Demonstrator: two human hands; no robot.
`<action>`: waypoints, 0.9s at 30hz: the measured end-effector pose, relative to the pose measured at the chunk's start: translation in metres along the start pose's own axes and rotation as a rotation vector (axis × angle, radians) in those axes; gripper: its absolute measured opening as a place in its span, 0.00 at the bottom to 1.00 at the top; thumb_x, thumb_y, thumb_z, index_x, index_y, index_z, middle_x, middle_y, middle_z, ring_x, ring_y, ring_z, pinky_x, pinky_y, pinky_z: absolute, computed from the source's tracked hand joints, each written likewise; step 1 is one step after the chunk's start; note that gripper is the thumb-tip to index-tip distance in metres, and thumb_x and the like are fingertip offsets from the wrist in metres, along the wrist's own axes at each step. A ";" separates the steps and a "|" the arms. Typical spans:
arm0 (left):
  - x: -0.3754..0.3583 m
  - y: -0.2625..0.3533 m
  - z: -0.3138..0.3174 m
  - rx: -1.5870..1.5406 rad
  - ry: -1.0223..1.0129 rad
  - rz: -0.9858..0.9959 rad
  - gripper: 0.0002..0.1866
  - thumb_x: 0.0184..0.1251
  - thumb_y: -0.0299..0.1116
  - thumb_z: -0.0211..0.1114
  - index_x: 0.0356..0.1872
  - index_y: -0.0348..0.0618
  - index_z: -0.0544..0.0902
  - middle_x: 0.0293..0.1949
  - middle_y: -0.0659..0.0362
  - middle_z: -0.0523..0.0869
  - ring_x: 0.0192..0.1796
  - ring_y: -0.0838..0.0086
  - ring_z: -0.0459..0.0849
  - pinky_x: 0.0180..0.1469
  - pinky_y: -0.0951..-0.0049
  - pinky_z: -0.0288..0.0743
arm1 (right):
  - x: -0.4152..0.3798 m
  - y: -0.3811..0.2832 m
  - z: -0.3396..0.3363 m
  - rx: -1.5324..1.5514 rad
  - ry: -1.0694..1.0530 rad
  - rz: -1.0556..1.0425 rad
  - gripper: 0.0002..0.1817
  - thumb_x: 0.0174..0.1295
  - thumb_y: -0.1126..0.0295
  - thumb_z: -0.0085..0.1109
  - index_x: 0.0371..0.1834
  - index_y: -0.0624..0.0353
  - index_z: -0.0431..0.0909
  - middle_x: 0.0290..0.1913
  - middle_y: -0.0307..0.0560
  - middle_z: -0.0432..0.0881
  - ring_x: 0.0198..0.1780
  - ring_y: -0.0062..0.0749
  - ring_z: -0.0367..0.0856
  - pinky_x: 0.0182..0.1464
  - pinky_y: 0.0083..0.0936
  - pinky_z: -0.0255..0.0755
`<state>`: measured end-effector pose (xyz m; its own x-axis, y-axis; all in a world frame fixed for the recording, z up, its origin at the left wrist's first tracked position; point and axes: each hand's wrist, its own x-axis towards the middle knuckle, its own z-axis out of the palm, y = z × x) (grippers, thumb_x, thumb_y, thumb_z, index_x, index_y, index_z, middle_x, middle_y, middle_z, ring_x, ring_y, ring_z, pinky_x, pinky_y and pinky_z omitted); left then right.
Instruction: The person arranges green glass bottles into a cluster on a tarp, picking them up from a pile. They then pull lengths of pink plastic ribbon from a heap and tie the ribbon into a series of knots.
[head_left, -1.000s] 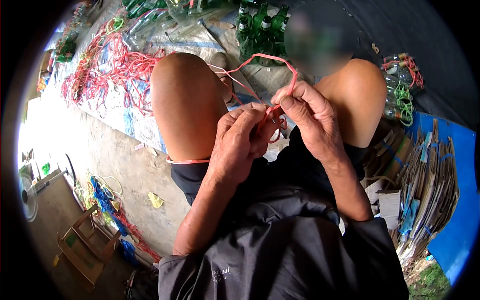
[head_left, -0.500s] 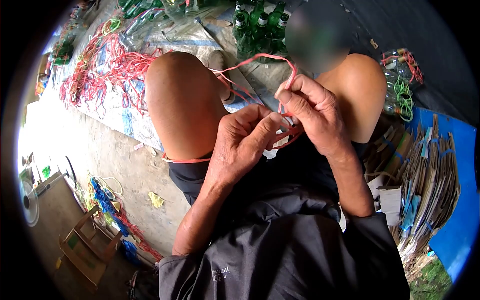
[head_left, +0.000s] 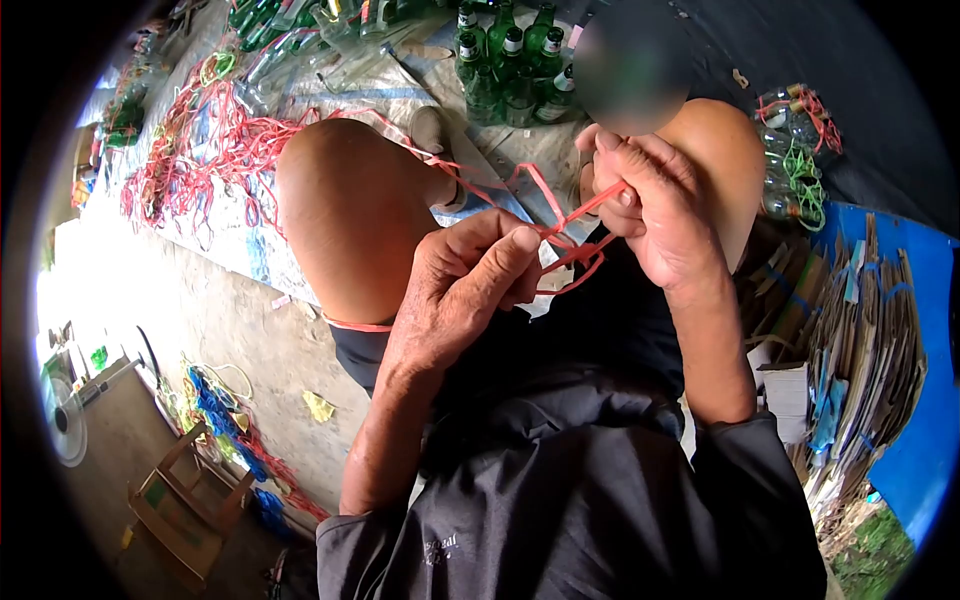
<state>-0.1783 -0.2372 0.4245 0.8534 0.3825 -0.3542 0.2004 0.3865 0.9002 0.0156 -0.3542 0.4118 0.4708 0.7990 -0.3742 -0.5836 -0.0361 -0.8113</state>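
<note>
A red plastic string (head_left: 583, 207) runs between my two hands above my lap, crossing itself near the left fingertips. My left hand (head_left: 470, 270) pinches it between thumb and forefinger. My right hand (head_left: 655, 200) is closed on a stretch of the string and holds it taut, up and to the right. Loose loops of the same string hang below the fingers. Another length trails over my knee toward a tangled heap of red string (head_left: 230, 145) on the sheet at the left.
Green glass bottles (head_left: 512, 65) stand grouped beyond my feet. Bottles tied with string (head_left: 795, 170) lie at the right, above stacked flattened cardboard (head_left: 850, 350). A wooden chair (head_left: 185, 510) and a fan (head_left: 66, 425) are at lower left. Pale sheeting (head_left: 390, 85) covers the ground ahead.
My right hand has moved right and turned, pulling the string straight. The large loop above the hands has shrunk. My left hand has shifted slightly left, still pinching.
</note>
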 end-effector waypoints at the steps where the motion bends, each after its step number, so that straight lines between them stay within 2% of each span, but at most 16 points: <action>1: 0.001 -0.001 0.000 0.016 -0.001 0.031 0.18 0.86 0.40 0.59 0.34 0.41 0.80 0.27 0.63 0.82 0.30 0.81 0.75 0.36 0.78 0.69 | 0.000 -0.001 -0.002 0.018 0.011 -0.003 0.12 0.79 0.64 0.61 0.50 0.63 0.84 0.25 0.24 0.67 0.20 0.06 0.53 0.22 0.13 0.46; 3: 0.002 -0.004 -0.001 0.046 -0.002 0.092 0.17 0.86 0.40 0.59 0.34 0.40 0.80 0.27 0.62 0.83 0.32 0.80 0.78 0.39 0.77 0.72 | 0.000 -0.005 -0.006 0.052 0.032 -0.009 0.12 0.79 0.64 0.61 0.50 0.63 0.83 0.25 0.25 0.66 0.20 0.07 0.53 0.22 0.13 0.45; 5: 0.000 -0.001 -0.005 0.003 0.011 0.037 0.17 0.86 0.39 0.59 0.34 0.40 0.81 0.28 0.61 0.84 0.35 0.78 0.80 0.44 0.74 0.75 | 0.001 -0.012 -0.013 0.115 -0.037 -0.038 0.12 0.79 0.64 0.61 0.51 0.64 0.82 0.25 0.26 0.67 0.20 0.08 0.53 0.22 0.14 0.46; 9: 0.001 0.002 -0.003 -0.067 0.016 0.081 0.15 0.85 0.40 0.60 0.38 0.40 0.81 0.32 0.59 0.85 0.36 0.77 0.80 0.44 0.74 0.76 | 0.000 -0.021 -0.012 0.141 -0.010 -0.055 0.12 0.79 0.65 0.62 0.52 0.65 0.81 0.27 0.28 0.70 0.22 0.09 0.57 0.23 0.13 0.51; 11: -0.001 0.006 -0.002 -0.193 0.051 0.058 0.13 0.85 0.38 0.60 0.41 0.39 0.81 0.38 0.57 0.86 0.40 0.74 0.82 0.50 0.71 0.78 | -0.001 -0.023 -0.011 0.155 -0.036 -0.058 0.11 0.78 0.67 0.62 0.52 0.64 0.82 0.28 0.29 0.70 0.23 0.10 0.59 0.24 0.13 0.54; 14: 0.005 0.001 -0.011 -0.202 0.055 0.196 0.14 0.85 0.39 0.61 0.43 0.38 0.84 0.43 0.57 0.90 0.48 0.76 0.85 0.57 0.72 0.79 | -0.004 -0.023 -0.012 0.154 -0.102 -0.083 0.10 0.77 0.68 0.62 0.53 0.63 0.82 0.30 0.29 0.71 0.25 0.10 0.61 0.27 0.13 0.58; 17: 0.007 0.003 -0.012 -0.264 0.078 0.212 0.15 0.85 0.41 0.62 0.41 0.38 0.82 0.37 0.59 0.86 0.40 0.77 0.79 0.47 0.75 0.74 | -0.009 -0.020 -0.012 0.086 -0.111 -0.120 0.09 0.77 0.70 0.62 0.53 0.62 0.82 0.30 0.28 0.72 0.26 0.10 0.62 0.29 0.13 0.59; 20: 0.009 0.003 -0.010 -0.343 0.090 0.273 0.15 0.85 0.40 0.61 0.38 0.39 0.81 0.34 0.60 0.82 0.36 0.78 0.74 0.42 0.75 0.70 | -0.013 -0.017 -0.011 0.011 -0.101 -0.148 0.09 0.76 0.71 0.62 0.54 0.61 0.83 0.31 0.27 0.73 0.27 0.09 0.62 0.30 0.13 0.60; 23: 0.007 0.006 -0.004 -0.376 0.178 0.217 0.14 0.84 0.38 0.61 0.37 0.39 0.79 0.34 0.60 0.81 0.35 0.78 0.71 0.40 0.75 0.68 | -0.016 -0.016 -0.013 -0.032 -0.127 -0.156 0.09 0.76 0.71 0.62 0.54 0.61 0.83 0.30 0.26 0.73 0.27 0.09 0.63 0.30 0.13 0.60; 26: 0.014 -0.008 -0.013 -0.474 0.062 0.297 0.11 0.83 0.35 0.62 0.40 0.38 0.81 0.37 0.59 0.83 0.38 0.77 0.76 0.42 0.77 0.71 | -0.018 -0.014 -0.014 -0.015 -0.135 -0.146 0.09 0.76 0.71 0.63 0.55 0.60 0.82 0.30 0.26 0.73 0.28 0.09 0.63 0.30 0.12 0.59; 27: 0.014 -0.008 -0.012 -0.513 0.086 0.284 0.10 0.83 0.34 0.62 0.42 0.37 0.82 0.38 0.59 0.84 0.40 0.77 0.78 0.44 0.77 0.73 | -0.019 -0.012 -0.013 -0.015 -0.145 -0.150 0.09 0.76 0.71 0.63 0.55 0.60 0.82 0.30 0.26 0.74 0.28 0.09 0.63 0.30 0.12 0.59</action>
<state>-0.1736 -0.2246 0.4094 0.7930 0.5889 -0.1559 -0.3067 0.6071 0.7331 0.0226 -0.3765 0.4230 0.4511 0.8739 -0.1811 -0.5037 0.0818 -0.8600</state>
